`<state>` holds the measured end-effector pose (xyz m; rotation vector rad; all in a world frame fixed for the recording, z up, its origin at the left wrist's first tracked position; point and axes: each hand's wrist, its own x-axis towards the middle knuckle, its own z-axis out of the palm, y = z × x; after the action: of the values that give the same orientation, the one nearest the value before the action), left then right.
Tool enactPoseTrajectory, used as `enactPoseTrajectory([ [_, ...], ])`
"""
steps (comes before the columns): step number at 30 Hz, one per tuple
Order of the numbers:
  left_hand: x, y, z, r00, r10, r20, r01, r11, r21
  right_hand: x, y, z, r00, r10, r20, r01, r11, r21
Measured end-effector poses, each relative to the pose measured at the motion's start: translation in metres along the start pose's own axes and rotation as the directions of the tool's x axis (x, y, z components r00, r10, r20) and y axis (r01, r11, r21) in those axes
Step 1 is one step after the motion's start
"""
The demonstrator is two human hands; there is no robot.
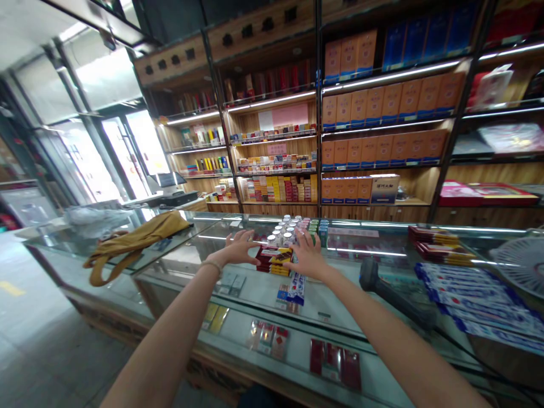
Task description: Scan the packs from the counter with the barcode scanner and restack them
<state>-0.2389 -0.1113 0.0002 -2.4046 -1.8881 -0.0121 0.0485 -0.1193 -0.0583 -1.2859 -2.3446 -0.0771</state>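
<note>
A low stack of red-brown and yellow wrapped bars point(279, 261) lies on the glass counter between my two hands. My left hand point(238, 250) is just left of the stack, fingers spread, thumb pointing at its left end. Over the right end is my right hand point(308, 258), also with fingers apart; its thumb is close to the yellow wrappers, and contact is unclear. Small white-capped bottles point(278, 233) stand in rows right behind the stack, beside green containers point(314, 225) and teal ones point(323, 231). A blue-and-white wrapped stick point(296, 289) lies below my right hand.
A black handheld scanner point(391, 294) lies right of my right forearm. Beyond it are blue-and-white packets point(476, 297), more stacked bars point(444, 249) and a white fan point(521, 263). A mustard bag point(140, 241) lies on the left counter. Stocked shelves point(276, 139) line the back.
</note>
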Motion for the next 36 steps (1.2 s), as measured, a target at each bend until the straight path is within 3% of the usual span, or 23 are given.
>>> enactPoseTrajectory([
  [9, -0.002, 0.008, 0.004, 0.988, -0.081, 0.134, 0.084, 0.996, -0.016, -0.001, -0.004, 0.011, 0.998, 0.005, 0.062, -0.005, 1.000, 0.003],
  [19, 0.001, 0.004, 0.017, 0.987, -0.079, 0.138, 0.074, 0.997, 0.036, -0.005, 0.000, 0.023, 0.999, -0.033, 0.017, 0.033, 0.999, -0.042],
  [27, -0.003, 0.002, 0.025, 1.000, 0.000, 0.016, -0.003, 0.984, 0.180, -0.006, 0.002, 0.026, 0.993, -0.118, -0.020, 0.115, 0.987, -0.112],
  [36, -0.015, 0.011, 0.023, 0.990, 0.049, -0.131, -0.016, 0.970, 0.241, -0.009, 0.007, 0.012, 0.994, -0.105, -0.020, 0.101, 0.985, -0.137],
])
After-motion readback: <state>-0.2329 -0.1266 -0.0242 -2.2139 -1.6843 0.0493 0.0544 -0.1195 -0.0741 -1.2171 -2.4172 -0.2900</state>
